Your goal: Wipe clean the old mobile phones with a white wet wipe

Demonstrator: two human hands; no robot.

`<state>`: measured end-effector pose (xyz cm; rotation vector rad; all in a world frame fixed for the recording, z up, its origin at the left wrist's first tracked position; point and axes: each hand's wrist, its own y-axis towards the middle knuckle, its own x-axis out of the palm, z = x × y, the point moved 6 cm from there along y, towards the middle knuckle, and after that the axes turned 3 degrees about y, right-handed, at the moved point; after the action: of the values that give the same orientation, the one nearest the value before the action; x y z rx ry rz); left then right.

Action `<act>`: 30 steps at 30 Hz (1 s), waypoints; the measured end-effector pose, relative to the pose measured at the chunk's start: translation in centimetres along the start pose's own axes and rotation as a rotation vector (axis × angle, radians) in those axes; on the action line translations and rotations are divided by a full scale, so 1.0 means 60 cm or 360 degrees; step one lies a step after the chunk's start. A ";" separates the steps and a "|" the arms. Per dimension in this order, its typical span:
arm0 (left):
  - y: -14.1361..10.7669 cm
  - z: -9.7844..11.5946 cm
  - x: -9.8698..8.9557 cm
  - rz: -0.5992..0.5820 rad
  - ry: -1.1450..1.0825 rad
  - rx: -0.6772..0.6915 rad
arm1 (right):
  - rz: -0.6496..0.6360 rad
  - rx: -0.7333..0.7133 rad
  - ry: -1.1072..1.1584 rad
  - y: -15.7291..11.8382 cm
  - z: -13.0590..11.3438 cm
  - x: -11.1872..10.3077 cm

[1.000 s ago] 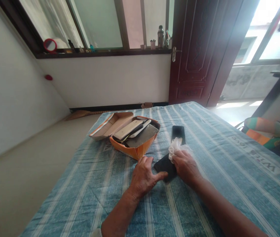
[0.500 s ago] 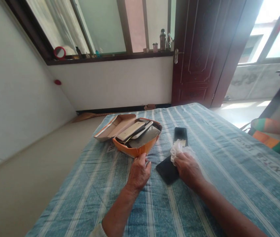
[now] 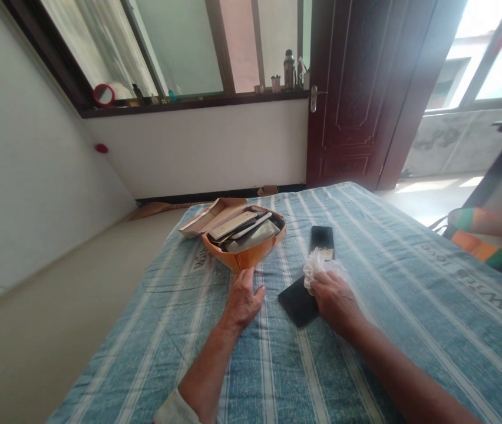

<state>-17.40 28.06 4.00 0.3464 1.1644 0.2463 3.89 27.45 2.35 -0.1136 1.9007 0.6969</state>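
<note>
An orange cardboard box (image 3: pixel 251 257) sits on the bed with its lid flap (image 3: pixel 215 217) folded open to the left. Inside it lie several phones, a gold one (image 3: pixel 232 226) on top beside a white-edged one. My left hand (image 3: pixel 243 300) is at the box's near corner, fingertips touching it, thumb apart. My right hand (image 3: pixel 334 297) grips a crumpled, thin white cloth (image 3: pixel 316 268), pressed down where two dark phones lie. The farther black phone (image 3: pixel 322 237) is partly covered by the cloth; the nearer black phone (image 3: pixel 297 303) lies slanted, its right end under my right hand.
A blue striped sheet (image 3: pixel 255 377) covers the bed. Beyond its far edge stand a white wall and a dark red door (image 3: pixel 352 118). A bottle (image 3: pixel 289 70) and a red-rimmed mirror (image 3: pixel 103 95) stand on the windowsill. An orange-green bag (image 3: pixel 476 235) is at right.
The box has turned and shifted slightly away from me. My left hand has loosened from its corner, the thumb now apart. My right hand stays on the cloth in nearly the same spot.
</note>
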 end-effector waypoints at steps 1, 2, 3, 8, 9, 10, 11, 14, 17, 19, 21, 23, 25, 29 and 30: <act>0.000 0.002 -0.001 0.0004 -0.0003 0.0008 | 0.0001 0.0001 -0.0005 0.000 0.000 -0.001; 0.000 0.005 -0.002 0.0006 -0.0007 0.0013 | 0.0003 0.0002 -0.0011 0.000 -0.002 -0.001; 0.000 0.008 -0.003 0.0007 -0.0013 0.0015 | 0.0004 0.0000 -0.0017 -0.001 -0.004 -0.001; -0.008 0.033 -0.006 -0.0050 -0.0087 0.0065 | -0.0024 -0.0120 -0.0008 -0.009 -0.052 0.003; -0.010 0.038 -0.006 -0.0070 -0.0107 0.0081 | -0.0037 -0.0175 0.0006 -0.011 -0.067 0.004; -0.011 0.043 -0.006 -0.0090 -0.0126 0.0096 | -0.0051 -0.0230 0.0020 -0.013 -0.081 0.006; -0.012 0.046 -0.006 -0.0110 -0.0144 0.0109 | -0.0067 -0.0283 0.0034 -0.015 -0.092 0.008; -0.016 0.056 -0.003 -0.0164 -0.0182 0.0145 | -0.0116 -0.0353 0.0041 -0.015 -0.098 0.008; -0.021 0.067 0.000 -0.0228 -0.0216 0.0166 | -0.0110 -0.0172 -0.0063 -0.006 -0.051 -0.002; -0.024 0.076 0.002 -0.0275 -0.0219 0.0170 | -0.0069 0.0041 -0.0152 -0.002 -0.006 -0.012; -0.027 0.085 0.002 -0.0317 -0.0200 0.0169 | -0.0029 0.0214 -0.0216 0.001 0.029 -0.020; -0.028 0.091 0.003 -0.0359 -0.0183 0.0158 | -0.0012 0.0284 -0.0246 0.004 0.041 -0.020; -0.029 0.093 0.004 -0.0397 -0.0174 0.0135 | -0.0024 0.0235 -0.0221 0.008 0.027 -0.014; -0.029 0.090 0.010 -0.0467 -0.0133 0.0118 | -0.0144 -0.0042 -0.0056 0.019 -0.038 0.010; -0.029 0.089 0.011 -0.0481 -0.0117 0.0128 | -0.0183 -0.0117 -0.0018 0.021 -0.053 0.015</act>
<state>-12.18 25.95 4.61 0.2433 1.1395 -0.0769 0.44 27.07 2.97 -0.2629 1.8430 0.6876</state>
